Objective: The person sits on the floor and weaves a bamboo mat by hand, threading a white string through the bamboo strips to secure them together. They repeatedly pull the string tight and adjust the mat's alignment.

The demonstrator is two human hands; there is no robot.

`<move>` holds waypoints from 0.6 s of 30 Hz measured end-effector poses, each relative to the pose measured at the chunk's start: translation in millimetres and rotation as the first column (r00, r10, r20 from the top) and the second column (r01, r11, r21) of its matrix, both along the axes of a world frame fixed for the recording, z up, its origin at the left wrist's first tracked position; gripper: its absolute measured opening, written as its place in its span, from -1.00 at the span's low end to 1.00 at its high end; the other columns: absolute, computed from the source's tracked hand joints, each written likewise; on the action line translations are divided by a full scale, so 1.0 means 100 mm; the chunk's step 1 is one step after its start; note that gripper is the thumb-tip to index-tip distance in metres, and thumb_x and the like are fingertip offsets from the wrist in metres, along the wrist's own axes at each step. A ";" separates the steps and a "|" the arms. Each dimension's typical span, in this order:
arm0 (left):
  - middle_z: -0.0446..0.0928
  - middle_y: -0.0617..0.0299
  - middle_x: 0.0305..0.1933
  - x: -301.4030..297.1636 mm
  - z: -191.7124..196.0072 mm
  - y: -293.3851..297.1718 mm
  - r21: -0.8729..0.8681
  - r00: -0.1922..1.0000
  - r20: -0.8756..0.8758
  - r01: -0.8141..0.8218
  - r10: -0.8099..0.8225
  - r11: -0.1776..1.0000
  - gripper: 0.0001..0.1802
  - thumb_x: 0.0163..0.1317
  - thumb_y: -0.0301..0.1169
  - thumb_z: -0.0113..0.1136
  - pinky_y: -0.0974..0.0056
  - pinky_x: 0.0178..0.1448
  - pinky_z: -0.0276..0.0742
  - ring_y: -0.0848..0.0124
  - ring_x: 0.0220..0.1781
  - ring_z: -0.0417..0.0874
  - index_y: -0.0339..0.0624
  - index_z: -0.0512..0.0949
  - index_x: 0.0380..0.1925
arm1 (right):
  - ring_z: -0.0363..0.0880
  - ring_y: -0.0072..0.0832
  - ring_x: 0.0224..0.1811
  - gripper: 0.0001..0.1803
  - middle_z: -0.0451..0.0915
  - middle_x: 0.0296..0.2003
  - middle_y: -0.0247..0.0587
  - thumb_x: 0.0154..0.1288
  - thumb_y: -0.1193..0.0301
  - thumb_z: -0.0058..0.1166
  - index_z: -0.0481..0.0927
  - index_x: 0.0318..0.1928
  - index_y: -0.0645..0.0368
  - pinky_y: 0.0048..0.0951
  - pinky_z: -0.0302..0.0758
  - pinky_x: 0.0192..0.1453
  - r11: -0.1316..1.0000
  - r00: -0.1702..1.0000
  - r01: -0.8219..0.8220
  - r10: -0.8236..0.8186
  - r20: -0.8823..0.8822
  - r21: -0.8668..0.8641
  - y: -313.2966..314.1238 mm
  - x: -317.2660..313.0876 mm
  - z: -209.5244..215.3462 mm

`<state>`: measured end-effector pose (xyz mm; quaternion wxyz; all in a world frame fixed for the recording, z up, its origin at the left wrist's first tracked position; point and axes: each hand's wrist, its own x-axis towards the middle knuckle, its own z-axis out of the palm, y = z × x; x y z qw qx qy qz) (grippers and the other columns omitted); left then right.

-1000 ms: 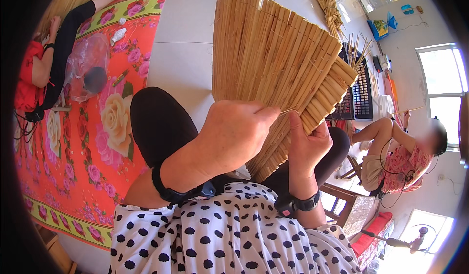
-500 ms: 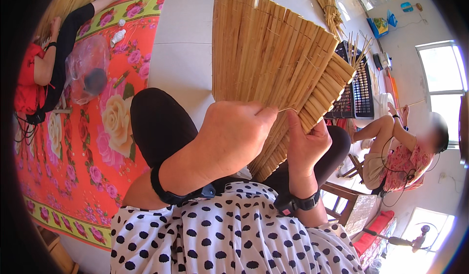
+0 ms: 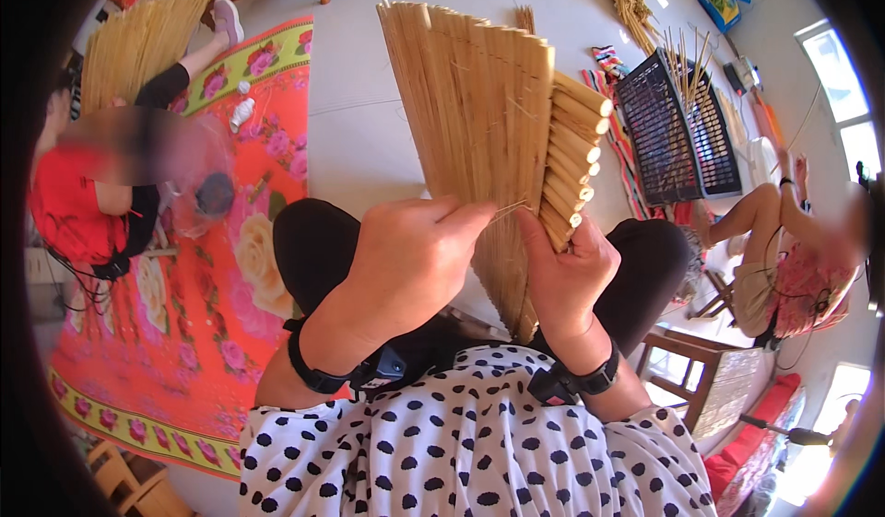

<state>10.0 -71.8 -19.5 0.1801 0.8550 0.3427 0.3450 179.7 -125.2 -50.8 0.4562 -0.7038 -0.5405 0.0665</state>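
A mat of straw-coloured reed stalks [image 3: 479, 111], bound side by side with thin thread, stands tilted over my lap. Its right part is folded back, so a row of round cut stalk ends [image 3: 585, 162] shows along that side. My left hand [image 3: 406, 254] is closed in a pinch on a thin pale thread [image 3: 510, 210], which runs taut to the mat's edge. Gripping that edge is my right hand [image 3: 573, 277], thumb in front and fingers behind the stalks. The fingertips of the right hand are partly hidden by the mat.
A black plastic crate [image 3: 678, 130] with thin sticks stands at right, near a seated person [image 3: 802, 268]. Another person in red [image 3: 74, 204] sits at left by a red flowered mat [image 3: 184, 333]. A reed bundle [image 3: 622, 1] lies at the far right, and a wooden stool [image 3: 701, 379] stands near my right.
The reed mat has turned, so its face looks narrower and the cut ends show more openly. My left hand has moved slightly left, with more thread showing between the hands. The whole view has shifted.
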 end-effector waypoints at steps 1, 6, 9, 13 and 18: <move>0.52 0.15 -0.58 -0.01 0.01 0.02 0.000 1.000 0.014 0.012 -0.012 1.000 -0.73 0.02 -0.67 0.29 0.20 -0.50 0.46 0.19 -0.58 0.57 -0.26 0.67 -0.22 | 0.64 -0.17 -0.41 -0.62 0.68 -0.37 0.00 -0.06 0.50 0.50 0.66 -0.20 0.33 -0.43 0.60 -0.22 1.000 1.000 -0.023 0.022 -0.010 -0.022 -0.01 0.01 -0.03; 0.56 0.09 -0.52 -0.22 0.05 0.06 -0.117 0.996 0.017 0.093 -0.091 0.989 -0.72 0.05 -0.68 0.29 0.24 -0.46 0.50 0.18 -0.53 0.62 -0.29 0.67 -0.19 | 0.66 -0.14 -0.20 -0.44 0.69 -0.14 -0.04 -0.04 0.57 0.40 0.61 0.07 0.27 -0.29 0.62 -0.12 0.962 0.967 -0.250 0.254 -0.025 0.109 -0.01 -0.07 0.05; 0.61 0.08 -0.50 -0.29 0.09 0.06 -0.155 0.993 0.004 0.118 -0.118 0.981 -0.78 0.11 -0.68 0.32 0.30 -0.46 0.50 0.25 -0.56 0.64 -0.30 0.68 -0.20 | 0.65 -0.11 -0.16 -0.37 0.67 -0.10 -0.04 -0.07 0.58 0.41 0.60 0.12 0.23 -0.27 0.62 -0.09 0.923 0.923 -0.350 0.369 -0.110 0.156 0.00 -0.04 0.01; 0.64 0.07 -0.49 -0.41 0.14 0.00 -0.277 0.994 -0.055 0.071 -0.089 0.958 -0.78 0.14 -0.68 0.29 0.35 -0.43 0.52 0.35 -0.54 0.66 -0.33 0.68 -0.18 | 0.62 -0.10 -0.09 -0.31 0.62 -0.06 -0.03 -0.12 0.55 0.44 0.58 0.15 0.23 -0.23 0.61 -0.04 0.852 0.800 -0.492 0.523 -0.293 0.178 0.02 0.01 -0.03; 0.68 0.12 -0.02 -0.63 0.17 -0.08 -0.300 0.970 -0.226 0.018 -0.090 0.954 -0.68 0.14 -0.52 0.35 0.20 0.14 0.55 0.28 0.02 0.70 -0.29 0.66 -0.07 | 0.58 -0.09 0.01 -0.23 0.57 0.02 0.00 -0.14 0.43 0.49 0.54 0.20 0.25 -0.21 0.57 0.07 0.724 0.614 -0.653 0.679 -0.403 0.224 0.05 0.14 -0.10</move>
